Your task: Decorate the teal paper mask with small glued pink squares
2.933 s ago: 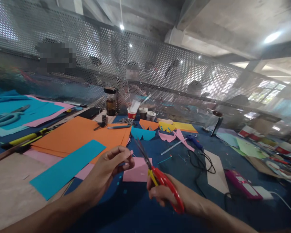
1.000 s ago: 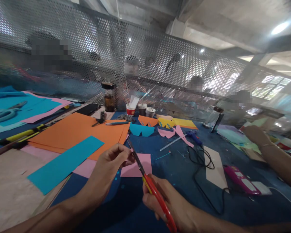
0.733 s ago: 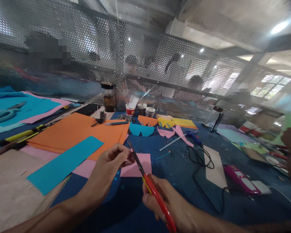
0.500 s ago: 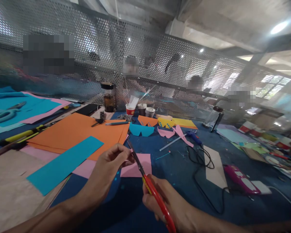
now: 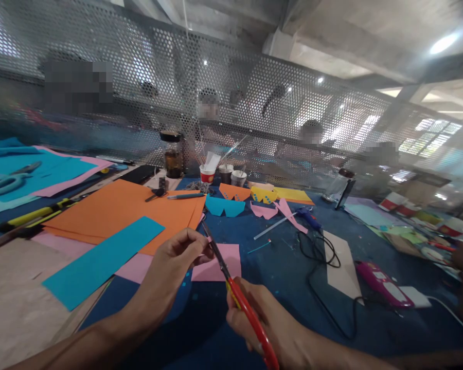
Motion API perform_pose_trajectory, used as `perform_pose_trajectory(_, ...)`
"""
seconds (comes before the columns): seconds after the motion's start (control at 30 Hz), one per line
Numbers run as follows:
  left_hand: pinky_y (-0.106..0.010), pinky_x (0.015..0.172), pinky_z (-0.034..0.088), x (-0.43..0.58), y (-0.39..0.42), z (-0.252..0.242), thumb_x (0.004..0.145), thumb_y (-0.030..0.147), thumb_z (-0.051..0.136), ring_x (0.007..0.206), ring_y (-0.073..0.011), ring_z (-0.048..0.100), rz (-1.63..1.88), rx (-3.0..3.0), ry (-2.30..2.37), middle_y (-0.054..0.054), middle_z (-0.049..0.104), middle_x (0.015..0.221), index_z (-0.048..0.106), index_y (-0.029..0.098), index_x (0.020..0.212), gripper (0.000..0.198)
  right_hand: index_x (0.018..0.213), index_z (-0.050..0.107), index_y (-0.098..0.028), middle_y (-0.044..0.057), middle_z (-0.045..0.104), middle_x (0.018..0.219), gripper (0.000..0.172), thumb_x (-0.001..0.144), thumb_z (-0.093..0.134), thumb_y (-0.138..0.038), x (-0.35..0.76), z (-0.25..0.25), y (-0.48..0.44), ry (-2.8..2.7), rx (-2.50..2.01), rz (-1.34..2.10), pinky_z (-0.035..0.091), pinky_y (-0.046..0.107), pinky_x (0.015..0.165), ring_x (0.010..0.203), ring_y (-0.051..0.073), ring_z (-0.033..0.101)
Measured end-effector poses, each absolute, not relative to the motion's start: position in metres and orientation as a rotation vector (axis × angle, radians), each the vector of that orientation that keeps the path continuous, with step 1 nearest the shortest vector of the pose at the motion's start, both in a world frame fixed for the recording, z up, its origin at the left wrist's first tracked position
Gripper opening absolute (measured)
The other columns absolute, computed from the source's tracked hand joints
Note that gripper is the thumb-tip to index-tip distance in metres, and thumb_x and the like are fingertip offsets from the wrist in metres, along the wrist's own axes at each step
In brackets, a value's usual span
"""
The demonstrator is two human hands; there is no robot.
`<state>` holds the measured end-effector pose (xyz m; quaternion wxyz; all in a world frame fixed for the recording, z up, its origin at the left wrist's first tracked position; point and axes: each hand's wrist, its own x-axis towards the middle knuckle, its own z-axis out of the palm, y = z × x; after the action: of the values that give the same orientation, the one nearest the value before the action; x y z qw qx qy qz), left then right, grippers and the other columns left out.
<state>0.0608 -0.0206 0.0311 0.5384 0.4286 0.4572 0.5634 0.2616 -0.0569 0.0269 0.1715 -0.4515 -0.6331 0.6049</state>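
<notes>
In the head view my left hand (image 5: 179,257) is closed in a pinch on a small piece of pink paper (image 5: 209,239), mostly hidden by the fingers. My right hand (image 5: 266,313) grips the red handles of a pair of scissors (image 5: 252,316). The scissor blades point away from me and lie right beside my left fingertips, nearly together. Beneath them a pink paper rectangle (image 5: 231,264) lies on the blue table (image 5: 289,329). Cut mask-like shapes sit farther back: blue (image 5: 224,206), orange (image 5: 234,192), yellow (image 5: 263,195) and pink (image 5: 263,211).
Orange sheets (image 5: 111,205) and a blue paper strip (image 5: 104,262) lie at left, near a yellow-black cutter (image 5: 31,218). Behind stand a jar (image 5: 172,156) and paper cups (image 5: 207,174). At right are a glue gun (image 5: 309,218), its black cord and a purple case (image 5: 384,285).
My hands and the scissors hold almost the same pose. At the far right edge, another person's hand has moved farther into view, over the scattered papers.
</notes>
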Motion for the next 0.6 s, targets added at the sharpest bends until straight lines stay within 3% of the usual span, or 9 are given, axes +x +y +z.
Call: perform_pose_trajectory(0.6, -0.031, 0.075, 0.051, 0.061, -0.022, 0.030, 0.083, 0.037, 0.070, 0.075, -0.0182, 0.062, 1.360, 1.001, 1.090, 0.000, 0.066, 0.073, 0.064, 0.022, 0.067, 0.023, 0.084, 0.044, -0.020, -0.009, 0.041, 0.057, 0.011, 0.091, 0.052, -0.019, 0.255, 0.051, -0.056, -1.834, -1.309, 1.764, 0.031, 0.017, 0.045, 0.048, 0.006, 0.039)
